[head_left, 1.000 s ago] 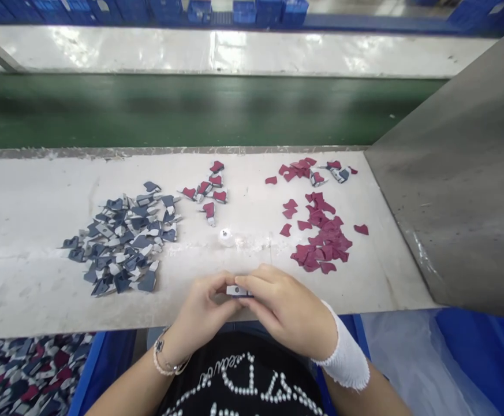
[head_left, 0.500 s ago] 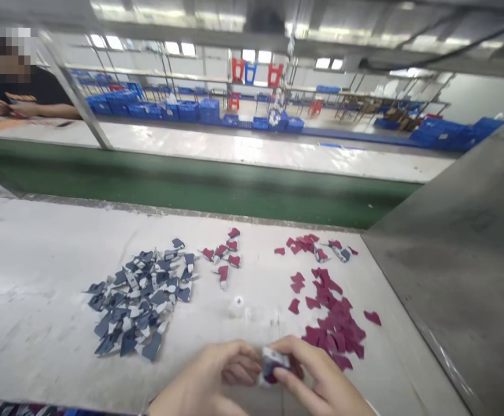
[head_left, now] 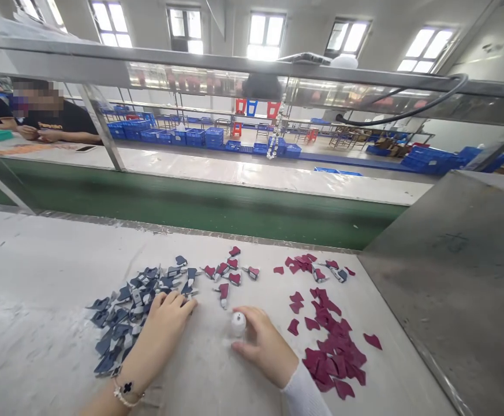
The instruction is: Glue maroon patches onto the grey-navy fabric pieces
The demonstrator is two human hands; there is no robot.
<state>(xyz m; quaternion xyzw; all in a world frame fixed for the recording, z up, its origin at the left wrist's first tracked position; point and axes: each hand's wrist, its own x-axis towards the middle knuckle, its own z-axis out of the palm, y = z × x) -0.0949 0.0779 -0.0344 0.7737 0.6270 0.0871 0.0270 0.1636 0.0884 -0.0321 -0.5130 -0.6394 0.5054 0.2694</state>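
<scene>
My left hand (head_left: 169,318) lies over the right side of a pile of dark blue and white pieces (head_left: 124,332), its fingers curled down and closed; what is under the fingertips is hidden. Thumb and forefinger of my right hand (head_left: 262,341) are closed round a small white bottle (head_left: 238,325) that stands upright on the table. Beyond the hands is a small group of maroon-topped pieces (head_left: 223,290), one of them (head_left: 252,272) a little apart at the right. Loose flat maroon pieces (head_left: 340,344) are heaped to the right of my right hand.
A metal panel (head_left: 455,271) slopes along the right side. Past the table (head_left: 30,277) runs a green strip (head_left: 191,205), with another white worktop behind it. People sit at the far left. A metal frame with a black cable (head_left: 407,118) spans overhead.
The small object between my hands is no longer there. My left hand has moved to the dark blue pile, my right hand to the bottle. One more maroon-topped piece lies by the group. The view has tilted up.
</scene>
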